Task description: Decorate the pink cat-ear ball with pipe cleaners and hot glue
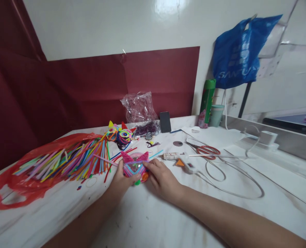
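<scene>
Between my two hands is a pipe-cleaner animal face (133, 168) with pink pointed ears, bands of pink, purple and blue, and an orange and a green bit at its lower edge. My left hand (124, 179) is closed on its left side, thumb across the lower front. With finger and thumb, my right hand (158, 175) grips its right edge near a blue strip. Just left of the face a pale purple pipe cleaner (102, 159) sticks out. Beyond it sit two finished-looking colourful pipe-cleaner heads (124, 135). The back of the held face is hidden.
Many coloured pipe cleaners (72, 163) lie on a red plastic bag (7, 203) at left. To the right are a glue gun (187, 163), scissors (207, 151) and a looping cord (245, 197). A phone (165, 122), clear bag (139, 106) and green can (208, 100) stand behind.
</scene>
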